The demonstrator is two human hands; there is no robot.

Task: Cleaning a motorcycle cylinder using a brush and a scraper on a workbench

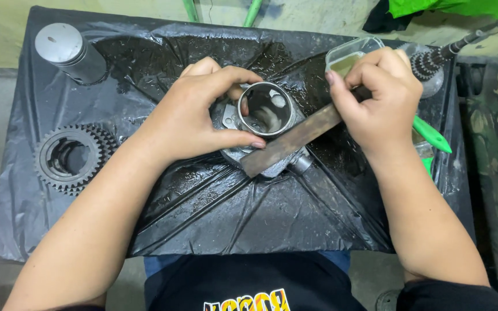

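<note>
Head view: left hand (194, 115) wraps the metal engine cylinder (266, 115) at desk centre, thumb inside the bore, bracing it. Right hand (378, 95) is closed on a flat rusty file (295, 140) laid across the cylinder's 5 o'clock edge. Gear cluster (70, 158) at 9, piston (67, 49) at 10, clear plastic tub (350, 53) at 1. Desk (214, 213) covered in oily black plastic sheet; concrete floor around.
</note>
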